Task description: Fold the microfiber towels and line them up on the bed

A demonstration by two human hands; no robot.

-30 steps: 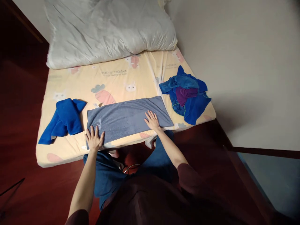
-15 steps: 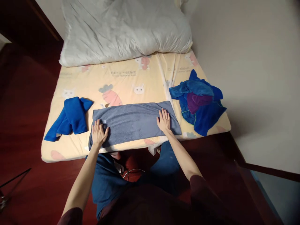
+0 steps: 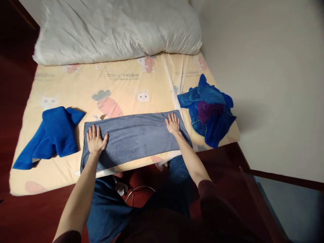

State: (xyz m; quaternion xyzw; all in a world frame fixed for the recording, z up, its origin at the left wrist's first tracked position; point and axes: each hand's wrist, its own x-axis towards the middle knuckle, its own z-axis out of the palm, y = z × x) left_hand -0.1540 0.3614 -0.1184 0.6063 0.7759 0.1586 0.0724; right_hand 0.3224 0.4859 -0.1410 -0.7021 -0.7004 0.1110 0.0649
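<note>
A grey-blue towel [image 3: 136, 135] lies flat as a long rectangle along the near edge of the bed. On its left end rests my left hand [image 3: 95, 140], palm down with the fingers spread. My right hand [image 3: 173, 124] presses flat on the towel near its right end, fingers stretched out. Left of the towel lies a bright blue cloth [image 3: 59, 131], loosely folded over itself. To the right sits a crumpled heap of blue cloths [image 3: 217, 125] with a purple cloth [image 3: 209, 110] on it.
The mattress [image 3: 76, 84] has a yellow sheet printed with rabbits and carrots. A bulky white quilt or pillow [image 3: 118, 33] covers its far end. A pale wall [image 3: 265, 84] runs along the right side. Dark red floor [image 3: 141, 173] shows below the bed edge.
My view has shifted and moved closer, so the bed looks larger. My left hand has slid slightly up along the towel's left end; both hands stay flat on it.
</note>
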